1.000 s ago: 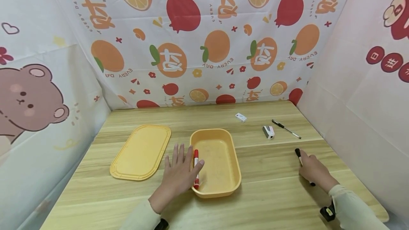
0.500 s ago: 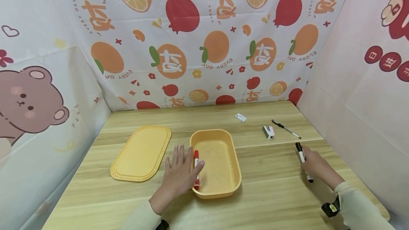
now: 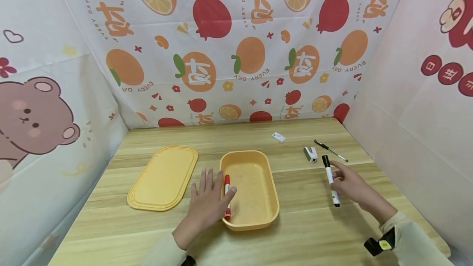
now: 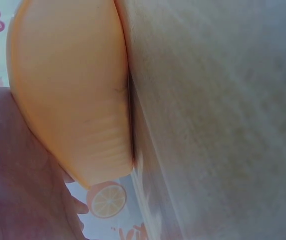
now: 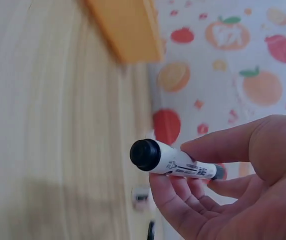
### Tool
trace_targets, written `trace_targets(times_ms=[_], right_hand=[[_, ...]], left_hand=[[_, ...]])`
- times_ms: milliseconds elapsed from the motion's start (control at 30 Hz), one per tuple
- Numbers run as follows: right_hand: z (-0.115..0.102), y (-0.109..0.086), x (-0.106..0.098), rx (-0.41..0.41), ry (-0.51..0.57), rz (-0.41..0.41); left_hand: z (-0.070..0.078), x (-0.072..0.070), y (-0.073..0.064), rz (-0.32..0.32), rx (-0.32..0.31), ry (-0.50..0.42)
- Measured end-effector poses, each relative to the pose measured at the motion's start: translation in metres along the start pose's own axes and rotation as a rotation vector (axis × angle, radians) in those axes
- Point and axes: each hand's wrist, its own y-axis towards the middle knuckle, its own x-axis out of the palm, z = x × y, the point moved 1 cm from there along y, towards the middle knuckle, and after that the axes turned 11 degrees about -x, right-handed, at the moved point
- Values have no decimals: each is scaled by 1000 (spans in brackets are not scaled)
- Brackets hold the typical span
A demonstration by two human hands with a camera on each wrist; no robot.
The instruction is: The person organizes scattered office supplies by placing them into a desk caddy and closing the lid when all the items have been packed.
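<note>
My right hand [image 3: 352, 186] pinches a white marker with black ends [image 3: 330, 180] between thumb and fingers, lifted above the table to the right of the yellow box. In the right wrist view the marker [image 5: 177, 162] points one black end toward the camera. My left hand [image 3: 208, 200] lies with spread, straight fingers on the left rim of the open yellow box [image 3: 275, 200]. A red and white marker [image 3: 227, 196] lies inside the box along its left wall. In the left wrist view the box's outer wall [image 4: 78, 90] stands on the table beside the left hand [image 4: 23, 170].
A flat yellow lid [image 3: 164, 177] lies left of the box. Toward the back right are a small white eraser-like block [image 3: 278, 136], a grey and white pencil sharpener [image 3: 311, 154] and a black-capped pen [image 3: 330, 150]. Printed cloth [image 3: 236, 52] walls the wooden table [image 3: 303, 225].
My right hand has raised the black-ended marker off the table and carried it left, toward the box. The left hand stays on the box rim.
</note>
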Motion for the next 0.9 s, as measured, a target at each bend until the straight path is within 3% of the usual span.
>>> trace_targets(times_ms=[433, 900], right_hand=[[-49, 6, 21, -136, 196, -19], [-68, 19, 44, -163, 362, -20]], left_hand=[[0, -3, -2, -2, -9, -6], [0, -1, -3, 3, 10, 2]])
